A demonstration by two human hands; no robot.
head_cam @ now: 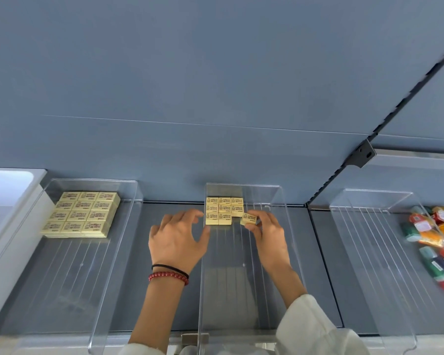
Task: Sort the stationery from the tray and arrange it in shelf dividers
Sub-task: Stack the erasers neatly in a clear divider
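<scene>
A clear plastic shelf divider [290, 247] stands in the middle of the shelf. At its back lies a neat block of pale yellow erasers [223, 210] in rows. My right hand [267, 234] is inside the divider and pinches one more yellow eraser [249, 218], tilted, at the block's right front corner. My left hand [180, 237] hovers just outside the divider's left wall with fingers spread and nothing in it. A red bead bracelet and a black band circle the left wrist.
A second clear divider [128, 252] on the left holds a larger stacked block of yellow erasers [83, 213]. On the right, a third divider [385, 265] stands beside a heap of colourful packets [436, 239]. A black slotted upright [364, 152] splits the blue back panel.
</scene>
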